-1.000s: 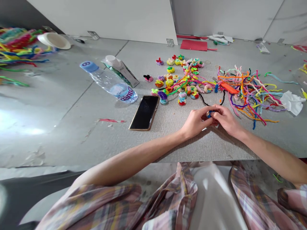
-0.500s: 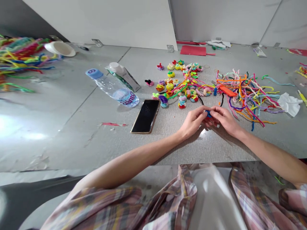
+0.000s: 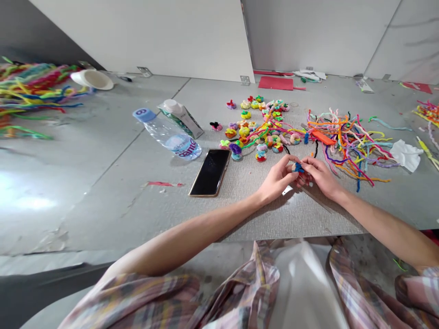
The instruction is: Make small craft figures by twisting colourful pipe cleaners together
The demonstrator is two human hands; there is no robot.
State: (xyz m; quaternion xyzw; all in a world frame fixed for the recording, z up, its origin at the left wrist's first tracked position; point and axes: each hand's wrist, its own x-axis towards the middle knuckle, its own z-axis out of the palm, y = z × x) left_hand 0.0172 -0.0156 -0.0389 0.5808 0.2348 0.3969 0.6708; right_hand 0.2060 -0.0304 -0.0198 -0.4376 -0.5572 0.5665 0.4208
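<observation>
Right of the frame's middle, the left hand (image 3: 278,177) and right hand (image 3: 321,177) meet, the fingertips of both pinched on a small blue pipe-cleaner piece (image 3: 299,168). They work above the tabletop (image 3: 260,217), with a strip of its grey surface between them and the near edge, which runs across the lower part of the frame.

Just beyond the hands, at upper center, is a cluster of pipe-cleaner figures (image 3: 244,131); a heap of loose pipe cleaners (image 3: 345,137) with an orange comb (image 3: 323,137) crowds the right hand's far side. A crumpled tissue (image 3: 406,155) borders the heap on the right.

Left of center, the smartphone (image 3: 210,172) lies apart from the left hand, grey surface between. Behind the phone, a plastic bottle (image 3: 174,139) leans beside a carton (image 3: 183,119). White panels (image 3: 144,39) bound the far edge.
</observation>
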